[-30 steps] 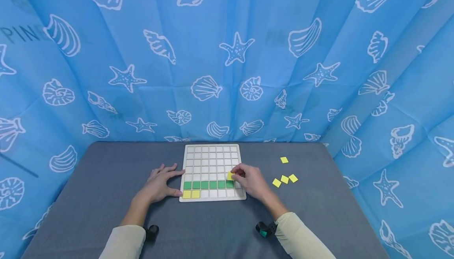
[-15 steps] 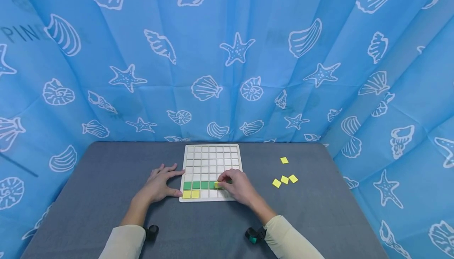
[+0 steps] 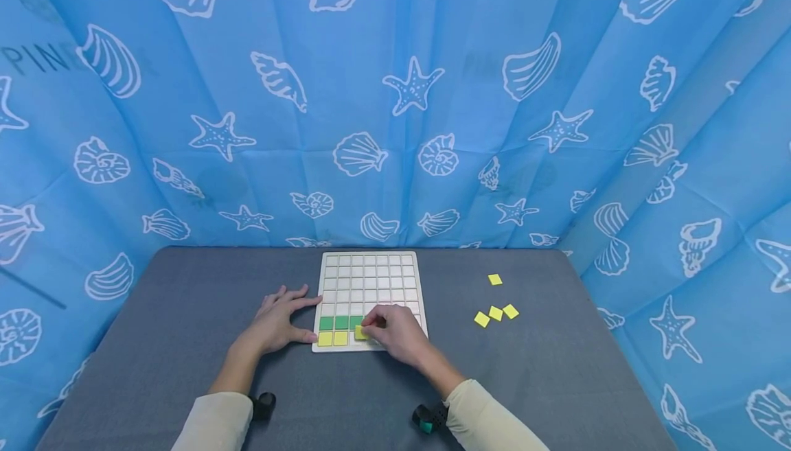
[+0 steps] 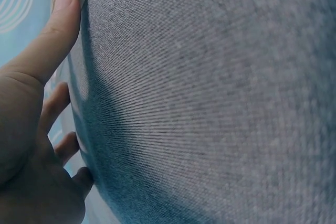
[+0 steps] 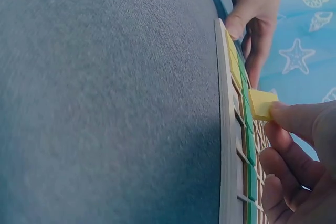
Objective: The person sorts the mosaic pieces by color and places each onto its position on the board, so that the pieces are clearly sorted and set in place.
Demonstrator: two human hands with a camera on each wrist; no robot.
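A white grid board [image 3: 369, 278] lies on the table. Green tiles [image 3: 334, 322] fill much of its second row from the front, and two yellow tiles [image 3: 332, 338] sit in the front row's left cells. My right hand [image 3: 398, 333] pinches another yellow tile [image 5: 262, 104] between thumb and finger, just over the front row beside those two. In the right wrist view the held tile is tilted above the board. My left hand [image 3: 274, 320] rests at the board's left edge, thumb and forefinger spread and touching it; the left wrist view shows its thumb [image 4: 59, 17] on the corner.
Several loose yellow tiles lie to the right of the board, among them a separate yellow tile [image 3: 495, 279] farther back. A grey cloth [image 3: 544, 382] covers the table. Behind and at the sides hangs a blue shell-print curtain [image 3: 395, 128].
My right hand has moved left and toward the front of the board, carrying the yellow tile from the right side to the front row. The left hand has stayed in place.
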